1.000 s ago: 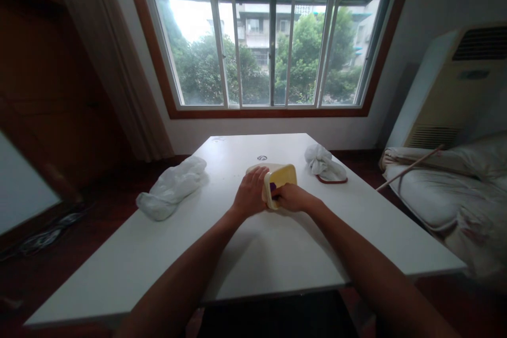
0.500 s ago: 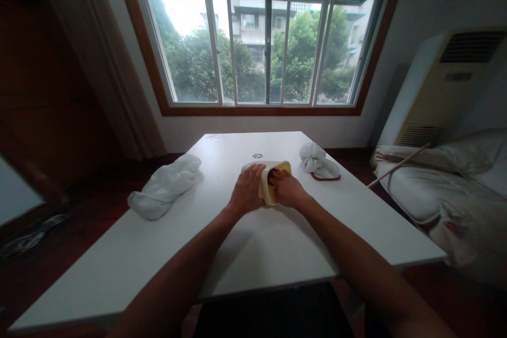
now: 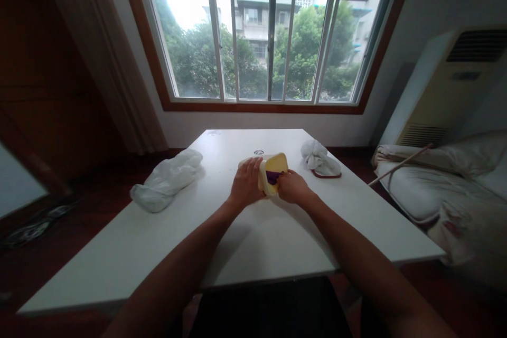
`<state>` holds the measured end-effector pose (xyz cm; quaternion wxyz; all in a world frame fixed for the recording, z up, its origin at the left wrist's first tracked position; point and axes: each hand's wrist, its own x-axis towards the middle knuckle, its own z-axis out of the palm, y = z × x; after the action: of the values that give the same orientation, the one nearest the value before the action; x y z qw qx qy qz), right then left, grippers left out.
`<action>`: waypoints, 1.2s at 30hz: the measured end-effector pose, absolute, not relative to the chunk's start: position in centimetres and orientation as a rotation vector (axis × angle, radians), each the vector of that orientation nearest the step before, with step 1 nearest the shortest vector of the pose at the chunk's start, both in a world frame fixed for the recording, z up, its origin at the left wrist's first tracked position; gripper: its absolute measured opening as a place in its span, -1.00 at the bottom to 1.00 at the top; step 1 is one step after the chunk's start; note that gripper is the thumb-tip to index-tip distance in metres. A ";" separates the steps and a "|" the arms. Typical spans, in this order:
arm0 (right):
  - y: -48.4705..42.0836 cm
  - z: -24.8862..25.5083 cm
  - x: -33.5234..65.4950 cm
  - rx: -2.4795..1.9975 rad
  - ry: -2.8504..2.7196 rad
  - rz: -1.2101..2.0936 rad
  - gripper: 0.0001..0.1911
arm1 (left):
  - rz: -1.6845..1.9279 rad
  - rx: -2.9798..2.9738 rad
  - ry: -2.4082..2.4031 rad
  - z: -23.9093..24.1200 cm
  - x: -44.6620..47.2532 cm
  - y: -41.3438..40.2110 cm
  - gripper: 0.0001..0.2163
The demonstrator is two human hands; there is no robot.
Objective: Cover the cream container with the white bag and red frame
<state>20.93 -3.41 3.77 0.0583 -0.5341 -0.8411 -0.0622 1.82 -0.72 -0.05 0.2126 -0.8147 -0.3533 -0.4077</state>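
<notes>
A pale yellow plastic container point(image 3: 273, 169) lies tipped on its side on the white table point(image 3: 253, 243), its mouth turned to the right. My left hand point(image 3: 246, 182) wraps round its back and grips it. My right hand point(image 3: 291, 187) is closed at the mouth of the container, its fingers pinched on a purple thing point(image 3: 273, 175) that shows inside the rim.
A crumpled white plastic bag point(image 3: 166, 179) lies on the table's left side. A white cloth bundle on a reddish-rimmed disc point(image 3: 320, 161) sits at the back right. A bed with pale bedding point(image 3: 443, 190) and a floor air conditioner point(image 3: 447, 84) stand to the right.
My right hand went into the container's mouth and has drawn back a little, so the purple thing shows at the rim again. My left hand has kept its grip.
</notes>
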 end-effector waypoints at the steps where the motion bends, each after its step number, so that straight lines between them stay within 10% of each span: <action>1: -3.5 3.9 21.0 -1.647 -2.559 -0.170 -0.67 | -1.134 -2.257 -0.984 -0.1 1.7 -0.7 -0.17; 36: -1.1 2.6 21.0 -1.222 -2.862 0.175 -0.67 | -0.988 -2.385 -0.880 -0.5 1.5 -0.7 -0.13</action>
<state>20.98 -1.08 2.58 0.0124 -0.3919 -0.9182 0.0562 1.47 -0.69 -0.54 0.2055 -0.8557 -0.3159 -0.3547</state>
